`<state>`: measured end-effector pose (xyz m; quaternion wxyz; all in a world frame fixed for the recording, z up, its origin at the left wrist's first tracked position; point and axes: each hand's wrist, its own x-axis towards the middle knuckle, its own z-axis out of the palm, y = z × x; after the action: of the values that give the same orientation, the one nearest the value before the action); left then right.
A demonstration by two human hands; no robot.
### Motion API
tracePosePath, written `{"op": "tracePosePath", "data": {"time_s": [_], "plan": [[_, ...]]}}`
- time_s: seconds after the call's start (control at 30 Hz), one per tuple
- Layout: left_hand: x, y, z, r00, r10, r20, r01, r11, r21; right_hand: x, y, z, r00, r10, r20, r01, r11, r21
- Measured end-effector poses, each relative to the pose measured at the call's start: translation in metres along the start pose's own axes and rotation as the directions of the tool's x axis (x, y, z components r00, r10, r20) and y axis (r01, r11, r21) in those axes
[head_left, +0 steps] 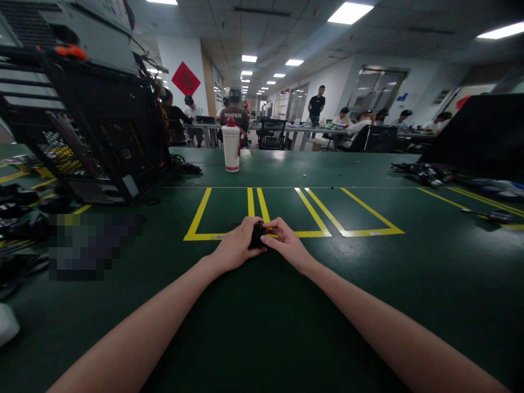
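Both my hands meet over the green table, at the near edge of the yellow tape outlines. My left hand (238,242) is closed around a small black object (256,236), whose kind I cannot make out. From the other side, my right hand (284,243) touches that object, thumb and fingertips pinched at its right face. My fingers cover much of the object, so its full shape is hidden.
An open black computer case (98,131) stands at the left, with cables and parts near it. A white tumbler (231,147) with a red lid stands behind the taped area (368,233). Cables (426,173) and a dark monitor (478,136) are at the right. People sit farther back.
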<state>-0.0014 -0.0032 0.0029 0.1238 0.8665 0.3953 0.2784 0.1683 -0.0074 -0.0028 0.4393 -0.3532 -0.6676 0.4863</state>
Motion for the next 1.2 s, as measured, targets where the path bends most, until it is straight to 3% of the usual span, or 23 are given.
{"op": "tracePosePath", "data": {"time_s": [0.33,0.6,1.0,1.2], "plan": [[0.0008,-0.0008,0.0016,1.000,0.002,-0.008,-0.002,1.000,0.018,0.0002,0.0002,-0.0006,0.999,0.044,0.010,-0.043,0.999,-0.015],[0.0009,-0.0020,0.0023,1.000,-0.008,-0.004,0.008,1.000,0.000,0.0000,0.0005,0.0002,1.000,-0.003,-0.016,0.002,1.000,-0.019],[0.0012,0.0005,0.0009,1.000,0.003,-0.005,-0.003,1.000,0.019,0.0002,0.0005,-0.0007,1.000,0.022,0.017,-0.022,1.000,0.002],[0.0001,0.0003,0.0000,1.000,0.008,0.002,-0.008,1.000,0.007,0.0001,0.0026,-0.0012,0.999,-0.034,-0.021,0.034,0.999,-0.007]]}}
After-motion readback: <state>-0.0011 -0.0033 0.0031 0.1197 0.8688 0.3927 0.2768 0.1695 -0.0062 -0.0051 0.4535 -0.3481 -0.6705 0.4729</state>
